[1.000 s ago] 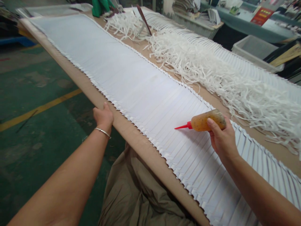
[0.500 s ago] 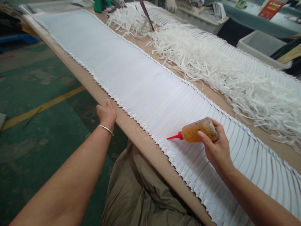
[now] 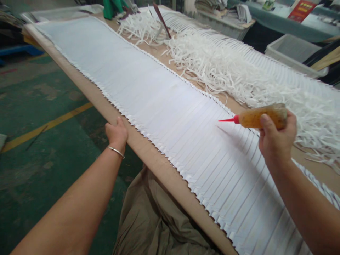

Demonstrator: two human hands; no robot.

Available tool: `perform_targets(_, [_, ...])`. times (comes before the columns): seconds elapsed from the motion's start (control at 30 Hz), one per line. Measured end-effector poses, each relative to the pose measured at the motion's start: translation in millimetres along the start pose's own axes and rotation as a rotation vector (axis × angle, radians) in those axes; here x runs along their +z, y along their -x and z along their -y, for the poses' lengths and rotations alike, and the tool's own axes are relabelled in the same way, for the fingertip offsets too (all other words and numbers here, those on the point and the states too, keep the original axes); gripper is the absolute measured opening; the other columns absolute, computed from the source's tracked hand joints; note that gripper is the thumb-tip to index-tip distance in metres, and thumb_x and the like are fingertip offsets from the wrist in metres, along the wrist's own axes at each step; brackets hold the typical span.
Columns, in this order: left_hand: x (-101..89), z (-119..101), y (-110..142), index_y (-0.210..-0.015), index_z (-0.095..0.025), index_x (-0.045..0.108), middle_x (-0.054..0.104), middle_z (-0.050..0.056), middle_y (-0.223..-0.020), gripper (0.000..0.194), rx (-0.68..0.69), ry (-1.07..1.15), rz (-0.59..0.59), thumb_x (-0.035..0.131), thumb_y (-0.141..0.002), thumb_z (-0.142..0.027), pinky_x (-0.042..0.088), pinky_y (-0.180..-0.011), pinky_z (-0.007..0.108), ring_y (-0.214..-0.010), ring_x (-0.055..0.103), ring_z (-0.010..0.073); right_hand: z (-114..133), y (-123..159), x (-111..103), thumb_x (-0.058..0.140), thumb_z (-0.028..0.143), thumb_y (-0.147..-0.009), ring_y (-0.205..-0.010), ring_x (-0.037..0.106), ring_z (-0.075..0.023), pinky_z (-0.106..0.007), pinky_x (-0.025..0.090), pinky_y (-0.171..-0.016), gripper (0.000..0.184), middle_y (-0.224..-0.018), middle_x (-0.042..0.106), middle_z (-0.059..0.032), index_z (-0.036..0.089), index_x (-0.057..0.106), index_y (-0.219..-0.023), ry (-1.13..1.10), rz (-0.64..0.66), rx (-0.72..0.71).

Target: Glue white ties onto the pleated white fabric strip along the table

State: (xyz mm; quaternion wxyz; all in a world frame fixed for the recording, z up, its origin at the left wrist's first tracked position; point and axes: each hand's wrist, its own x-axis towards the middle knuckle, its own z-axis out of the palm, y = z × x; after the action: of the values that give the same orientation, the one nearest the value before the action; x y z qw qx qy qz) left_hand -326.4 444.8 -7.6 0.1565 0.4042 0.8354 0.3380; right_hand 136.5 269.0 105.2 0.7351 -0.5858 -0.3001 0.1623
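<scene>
My right hand (image 3: 277,138) is closed round a squeeze bottle (image 3: 261,116) of amber liquid, probably glue, with a thin red nozzle. The bottle lies nearly level, its tip pointing left above a long row of overlapping white strips (image 3: 170,102). A shadow of the bottle falls on the strips beneath, so the tip looks raised off them. My left hand (image 3: 117,134) grips the near edge of the brown-topped table (image 3: 148,150), thumb on top and the other fingers mostly hidden below. A bracelet circles that wrist.
Beyond the row lies a tangled heap of narrow white strips (image 3: 239,71), with a dark stick (image 3: 162,21) standing among it. Farther back are a second row of strips, a grey bin (image 3: 294,53), and a table with a red sign (image 3: 302,10). Green floor (image 3: 47,117) is at the left.
My right hand has carried the bottle up and right, away from the near edge of the strips toward their far edge. My left hand stays on the table edge.
</scene>
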Motion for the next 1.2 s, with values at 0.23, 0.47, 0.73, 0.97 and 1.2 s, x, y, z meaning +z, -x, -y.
perform_targets(0.23, [-3.2, -4.3, 0.8, -0.11, -0.004, 0.058, 0.064, 0.031, -0.126, 0.039, -0.006, -0.011, -0.005, 0.056, -0.095, -0.04, 0.049, -0.102, 0.049, -0.12, 0.063, 0.0391, -42.7, -73.1, 15.3, 0.085, 0.028, -0.064, -0.083, 0.067, -0.0182, -0.033, 0.06, -0.065, 0.043, -0.097, 0.065, -0.0014, 0.022, 0.054, -0.094, -0.117, -0.019, 0.126])
perform_targets(0.47, [-3.4, -4.0, 0.7, -0.113, -0.002, 0.059, 0.064, 0.031, -0.126, 0.042, -0.014, -0.026, 0.0, 0.056, -0.096, -0.04, 0.051, -0.099, 0.049, -0.119, 0.064, 0.0385, -64.2, -95.3, 20.8, 0.085, 0.039, -0.069, -0.081, 0.067, -0.0177, -0.033, 0.06, -0.058, 0.046, -0.1, 0.066, -0.0008, 0.025, 0.053, -0.098, -0.01, -0.019, 0.101])
perform_targets(0.73, [-1.9, -0.9, -1.1, -0.115, -0.001, 0.06, 0.064, 0.03, -0.127, 0.046, -0.009, -0.028, -0.004, 0.055, -0.096, -0.042, 0.05, -0.101, 0.047, -0.121, 0.063, 0.0388, -63.8, -90.5, 22.5, 0.086, 0.037, -0.065, -0.082, 0.067, -0.0179, -0.03, 0.058, -0.058, 0.05, -0.106, 0.066, -0.0029, 0.025, 0.055, -0.102, 0.006, -0.039, 0.115])
perform_targets(0.97, [0.4, 1.4, -2.8, -0.114, -0.002, 0.059, 0.064, 0.031, -0.125, 0.045, 0.0, -0.026, -0.006, 0.054, -0.096, -0.042, 0.049, -0.1, 0.047, -0.12, 0.063, 0.038, -48.4, -64.5, 21.8, 0.087, 0.031, -0.062, -0.081, 0.066, -0.0184, -0.029, 0.056, -0.059, 0.051, -0.1, 0.066, -0.0024, 0.023, 0.056, -0.101, -0.012, 0.028, 0.164])
perform_targets(1.2, [0.7, 0.3, -3.0, -0.112, -0.003, 0.058, 0.063, 0.032, -0.125, 0.042, -0.007, -0.013, 0.0, 0.054, -0.096, -0.042, 0.049, -0.1, 0.048, -0.119, 0.063, 0.0377, -33.3, -28.5, 24.9, 0.09, 0.034, -0.06, -0.083, 0.063, -0.0174, -0.028, 0.056, -0.059, 0.055, -0.101, 0.064, -0.0022, 0.021, 0.058, -0.103, -0.053, 0.098, 0.168])
